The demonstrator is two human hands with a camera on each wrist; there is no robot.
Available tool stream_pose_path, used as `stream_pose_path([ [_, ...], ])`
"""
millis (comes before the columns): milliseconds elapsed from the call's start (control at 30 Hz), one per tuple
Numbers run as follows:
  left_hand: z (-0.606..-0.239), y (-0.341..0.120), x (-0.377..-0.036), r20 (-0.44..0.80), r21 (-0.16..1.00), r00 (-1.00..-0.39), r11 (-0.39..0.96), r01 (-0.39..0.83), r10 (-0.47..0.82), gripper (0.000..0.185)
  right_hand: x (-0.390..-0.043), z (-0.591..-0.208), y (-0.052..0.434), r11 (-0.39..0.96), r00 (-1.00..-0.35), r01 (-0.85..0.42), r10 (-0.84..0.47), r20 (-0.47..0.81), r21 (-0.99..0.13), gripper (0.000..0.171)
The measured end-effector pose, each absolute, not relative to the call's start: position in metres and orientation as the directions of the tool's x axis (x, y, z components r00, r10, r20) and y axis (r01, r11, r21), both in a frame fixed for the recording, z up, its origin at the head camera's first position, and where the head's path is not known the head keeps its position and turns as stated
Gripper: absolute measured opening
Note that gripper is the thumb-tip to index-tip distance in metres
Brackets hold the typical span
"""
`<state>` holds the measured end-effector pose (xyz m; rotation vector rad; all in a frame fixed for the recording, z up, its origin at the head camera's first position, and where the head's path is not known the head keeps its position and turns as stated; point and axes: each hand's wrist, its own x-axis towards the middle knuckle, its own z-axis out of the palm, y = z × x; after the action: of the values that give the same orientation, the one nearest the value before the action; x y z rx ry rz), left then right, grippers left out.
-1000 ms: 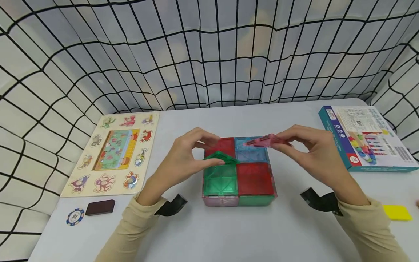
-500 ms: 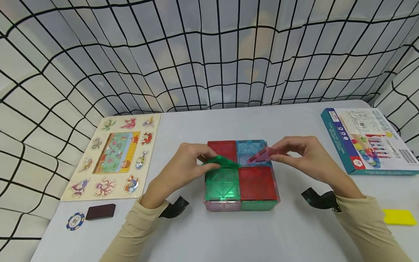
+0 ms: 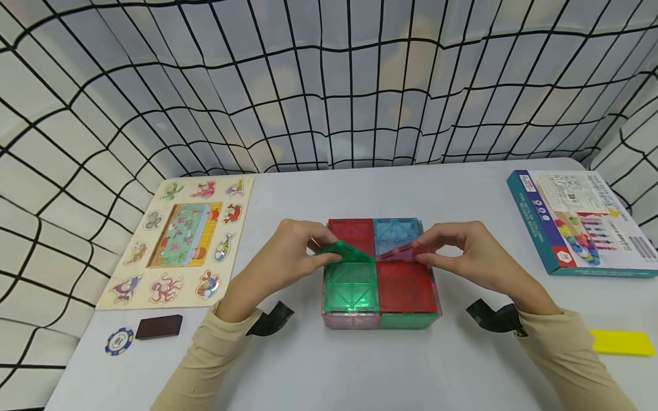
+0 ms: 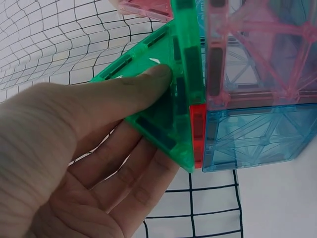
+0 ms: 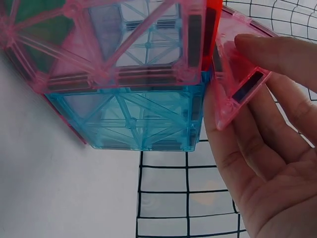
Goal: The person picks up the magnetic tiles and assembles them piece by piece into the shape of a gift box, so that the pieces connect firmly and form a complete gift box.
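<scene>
A low block built of see-through magnetic tiles stands mid-table. Its top shows a green square (image 3: 351, 288), a red square (image 3: 406, 290), a second red square (image 3: 349, 229) and a blue square (image 3: 397, 228). My left hand (image 3: 283, 262) pinches a green triangular magnetic tile (image 4: 148, 64) between thumb and fingers, tilted over the top's left side. Opposite it, my right hand (image 3: 480, 260) pinches a pink triangular magnetic tile (image 5: 237, 74), tilted over the right side. The inner tips of both triangles lean close together near the centre seam; whether they touch, I cannot tell.
Back left lies a wooden sea-animal puzzle board (image 3: 115, 285), with a poker chip (image 3: 119, 341) and a dark brown block (image 3: 159, 327) in front. A flat game box (image 3: 581, 222) is at right, near a yellow block (image 3: 622, 342). Black netting (image 3: 352, 97) surrounds the table.
My right hand has brought the pink triangle left and down onto the block's top. My left hand has tilted the green triangle lower over the block, still pinching it.
</scene>
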<state>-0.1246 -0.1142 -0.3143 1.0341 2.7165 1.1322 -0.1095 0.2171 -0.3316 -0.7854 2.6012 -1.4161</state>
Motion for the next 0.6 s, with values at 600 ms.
stream_pose_path([
  [600, -0.308, -0.12, -0.124, 0.204, 0.661, -0.784, 0.508, 0.553, 0.587, 0.028, -0.114, -0.321, 0.237, 0.383, -0.788, -0.536, -0.545, 0.285, -0.752, 0.041],
])
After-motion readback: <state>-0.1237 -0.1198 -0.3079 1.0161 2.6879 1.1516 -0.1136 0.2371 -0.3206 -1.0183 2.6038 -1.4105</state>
